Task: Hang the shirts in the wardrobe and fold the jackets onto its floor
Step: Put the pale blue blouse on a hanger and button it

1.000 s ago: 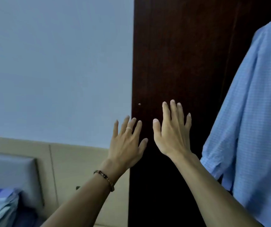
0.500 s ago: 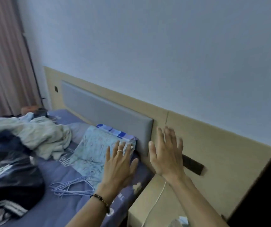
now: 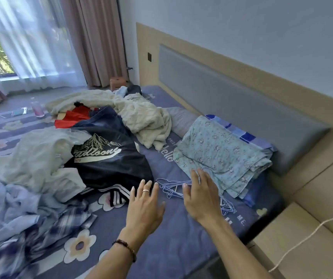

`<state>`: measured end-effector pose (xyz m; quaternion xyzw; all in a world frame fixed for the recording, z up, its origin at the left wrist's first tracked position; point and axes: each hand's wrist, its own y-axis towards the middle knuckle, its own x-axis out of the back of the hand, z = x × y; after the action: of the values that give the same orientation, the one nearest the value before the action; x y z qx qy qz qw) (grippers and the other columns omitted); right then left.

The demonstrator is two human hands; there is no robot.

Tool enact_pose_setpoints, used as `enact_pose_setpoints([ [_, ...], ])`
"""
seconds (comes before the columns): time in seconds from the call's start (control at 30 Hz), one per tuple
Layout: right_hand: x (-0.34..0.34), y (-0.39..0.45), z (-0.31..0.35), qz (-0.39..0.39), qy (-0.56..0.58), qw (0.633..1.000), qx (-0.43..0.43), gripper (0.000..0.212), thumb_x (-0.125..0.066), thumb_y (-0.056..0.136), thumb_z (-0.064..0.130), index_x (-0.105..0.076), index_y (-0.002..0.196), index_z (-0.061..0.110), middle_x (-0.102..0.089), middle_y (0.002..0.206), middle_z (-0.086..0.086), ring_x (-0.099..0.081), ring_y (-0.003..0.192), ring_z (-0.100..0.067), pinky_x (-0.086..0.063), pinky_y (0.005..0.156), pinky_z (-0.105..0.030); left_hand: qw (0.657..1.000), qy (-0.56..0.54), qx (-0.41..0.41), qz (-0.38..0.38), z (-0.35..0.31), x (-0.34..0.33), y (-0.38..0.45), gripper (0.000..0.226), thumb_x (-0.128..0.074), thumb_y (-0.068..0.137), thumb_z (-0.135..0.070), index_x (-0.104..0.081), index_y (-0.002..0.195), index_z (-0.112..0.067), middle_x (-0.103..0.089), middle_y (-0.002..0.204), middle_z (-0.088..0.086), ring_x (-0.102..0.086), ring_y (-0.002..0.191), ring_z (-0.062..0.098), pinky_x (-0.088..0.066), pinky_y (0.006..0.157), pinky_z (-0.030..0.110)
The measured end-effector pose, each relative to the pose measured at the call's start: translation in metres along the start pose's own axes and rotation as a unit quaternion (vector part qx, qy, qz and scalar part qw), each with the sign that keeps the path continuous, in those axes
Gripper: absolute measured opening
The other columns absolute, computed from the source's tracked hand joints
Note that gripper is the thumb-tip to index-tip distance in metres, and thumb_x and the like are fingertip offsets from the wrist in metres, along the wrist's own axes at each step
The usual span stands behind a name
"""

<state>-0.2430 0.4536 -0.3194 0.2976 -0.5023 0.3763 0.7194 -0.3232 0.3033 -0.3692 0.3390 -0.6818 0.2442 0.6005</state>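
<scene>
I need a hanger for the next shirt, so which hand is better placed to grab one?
Probably the right hand: it hovers open directly over the blue wire hangers on the bed. The left hand, also open, sits beside them, nearer the dark jacket.

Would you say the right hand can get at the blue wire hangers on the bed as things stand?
Probably yes. The right hand is open and already over the blue wire hangers, which lie bare on the bed sheet. The folded floral cloth sits just beyond them, not on top.
</scene>
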Motion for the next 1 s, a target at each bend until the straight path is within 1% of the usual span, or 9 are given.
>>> enact_pose_setpoints([
  [0.1,-0.045,0.036,0.019,0.055,0.009,0.998,0.008,0.058,-0.028,0.101,0.042,-0.031,0.151,0.014,-0.027,0.158,-0.01,-0.022,0.146,-0.026,-0.022,0.117,-0.041,0.999,0.0,0.029,0.025,0.048,-0.029,0.023,0.064,-0.077,0.066,-0.042,-0.068,0.12,-0.009,-0.068,0.12,0.013,-0.061,0.118,0.035,-0.053,0.09,0.051],
  [0.2,-0.093,0.072,0.035,0.091,0.019,0.996,0.017,0.054,-0.035,0.102,0.037,-0.031,0.151,0.015,-0.026,0.159,-0.009,-0.02,0.147,-0.025,-0.02,0.118,-0.038,0.997,-0.024,0.056,0.057,0.089,-0.058,0.043,0.064,-0.072,0.073,-0.037,-0.061,0.129,-0.01,-0.061,0.131,0.013,-0.052,0.13,0.035,-0.046,0.101,0.051],
  [0.3,-0.155,0.114,0.066,0.136,0.029,0.99,0.035,0.057,-0.029,0.099,0.041,-0.036,0.149,0.014,-0.031,0.157,-0.01,-0.024,0.145,-0.027,-0.02,0.117,-0.039,0.994,-0.009,0.078,0.077,0.142,-0.083,0.062,0.063,-0.061,0.084,-0.033,-0.047,0.142,-0.013,-0.046,0.147,0.01,-0.032,0.144,0.033,-0.03,0.115,0.049],
  [0.47,-0.236,0.155,0.137,0.2,0.032,0.976,0.086,0.053,-0.038,0.102,0.036,-0.032,0.15,0.016,-0.027,0.158,-0.008,-0.021,0.146,-0.025,-0.024,0.114,-0.038,0.985,0.005,0.143,0.096,0.239,-0.115,0.061,0.061,-0.075,0.065,-0.029,-0.063,0.123,-0.014,-0.063,0.126,0.01,-0.056,0.125,0.033,-0.051,0.095,0.048],
  [0.63,-0.318,0.166,0.221,0.246,0.037,0.959,0.139,0.052,-0.035,0.103,0.036,-0.031,0.151,0.016,-0.028,0.158,-0.005,-0.02,0.147,-0.022,-0.025,0.115,-0.038,0.978,0.022,0.181,0.099,0.345,-0.145,0.036,0.064,-0.083,0.057,-0.037,-0.066,0.114,-0.016,-0.067,0.118,0.008,-0.063,0.114,0.032,-0.057,0.086,0.045],
  [0.83,-0.412,0.143,0.298,0.281,0.054,0.944,0.166,0.05,-0.038,0.102,0.032,-0.031,0.15,0.019,-0.03,0.156,-0.004,-0.024,0.144,-0.022,-0.029,0.114,-0.04,0.975,0.076,0.171,0.121,0.456,-0.192,-0.01,0.068,-0.087,0.042,-0.024,-0.069,0.108,-0.015,-0.066,0.112,0.012,-0.059,0.111,0.035,-0.051,0.089,0.053],
  [0.9,-0.438,0.133,0.316,0.289,0.059,0.941,0.168,0.05,-0.04,0.101,0.03,-0.031,0.149,0.021,-0.031,0.154,-0.004,-0.026,0.141,-0.024,-0.032,0.11,-0.042,0.971,0.108,0.183,0.114,0.487,-0.199,-0.025,0.072,-0.09,0.038,-0.019,-0.069,0.107,-0.014,-0.061,0.117,0.015,-0.05,0.117,0.036,-0.043,0.097,0.058],
  [0.97,-0.464,0.121,0.333,0.296,0.059,0.936,0.179,0.05,-0.044,0.099,0.029,-0.033,0.148,0.024,-0.035,0.15,-0.005,-0.031,0.137,-0.027,-0.036,0.106,-0.043,0.97,0.12,0.195,0.085,0.514,-0.201,-0.04,0.074,-0.087,0.041,-0.013,-0.068,0.113,-0.013,-0.054,0.125,0.018,-0.043,0.122,0.037,-0.035,0.103,0.063],
  [1.0,-0.477,0.115,0.343,0.301,0.057,0.933,0.19,0.051,-0.045,0.098,0.029,-0.033,0.148,0.026,-0.038,0.147,-0.006,-0.034,0.133,-0.029,-0.038,0.103,-0.042,0.971,0.118,0.197,0.069,0.529,-0.204,-0.048,0.068,-0.083,0.046,-0.009,-0.068,0.112,-0.012,-0.053,0.126,0.019,-0.043,0.12,0.038,-0.038,0.101,0.062],
])
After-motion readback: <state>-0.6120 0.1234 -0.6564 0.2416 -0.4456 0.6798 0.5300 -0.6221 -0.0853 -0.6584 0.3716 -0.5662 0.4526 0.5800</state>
